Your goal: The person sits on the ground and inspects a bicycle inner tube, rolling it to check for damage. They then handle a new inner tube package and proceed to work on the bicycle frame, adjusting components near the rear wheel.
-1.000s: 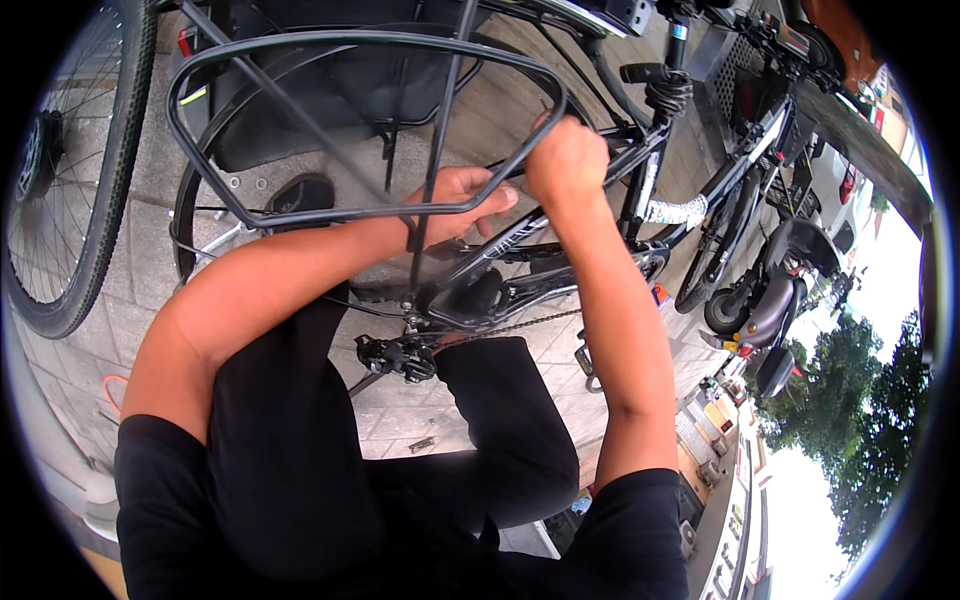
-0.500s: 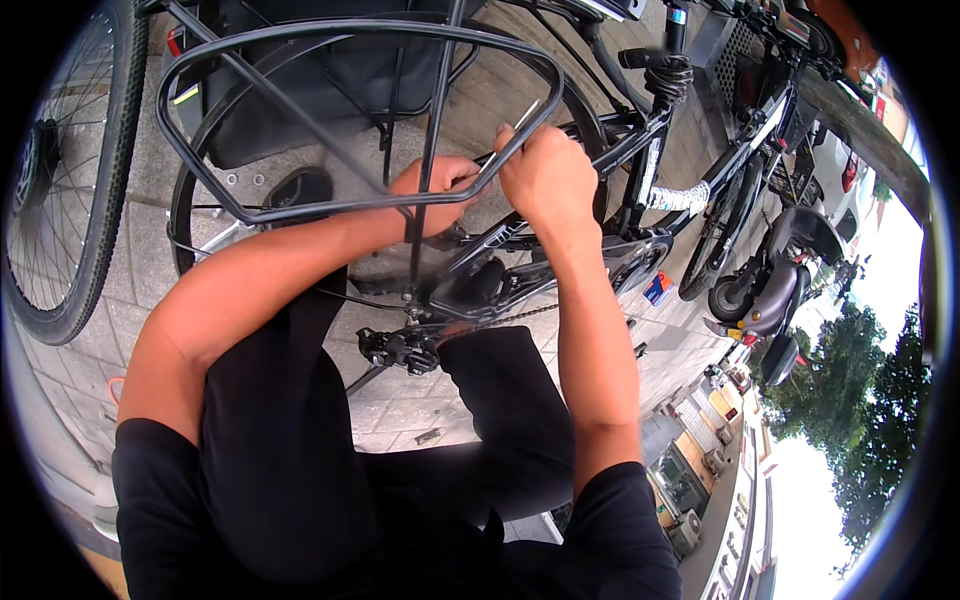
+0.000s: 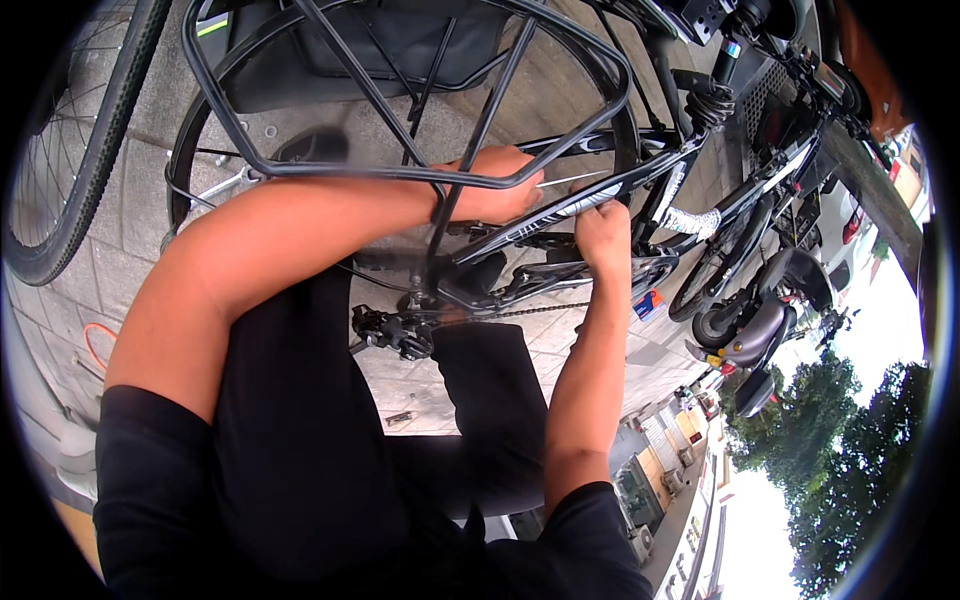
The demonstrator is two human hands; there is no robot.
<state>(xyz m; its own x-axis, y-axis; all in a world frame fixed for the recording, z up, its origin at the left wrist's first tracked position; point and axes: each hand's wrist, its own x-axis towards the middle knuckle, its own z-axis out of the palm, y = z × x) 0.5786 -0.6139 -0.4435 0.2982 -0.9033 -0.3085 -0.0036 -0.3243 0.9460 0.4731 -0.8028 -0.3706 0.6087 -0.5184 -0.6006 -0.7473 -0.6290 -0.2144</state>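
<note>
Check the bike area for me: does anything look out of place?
Yes. The bicycle's rear wheel appears missing: no spokes or hub show inside the curved black hoop, and a spoked wheel stands apart at far left. Two small rings also lie loose on the pavement.

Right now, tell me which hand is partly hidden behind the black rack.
The left hand: bars of the rack cross in front of it. The right hand is clear of them, at the slanted frame tube.
</note>
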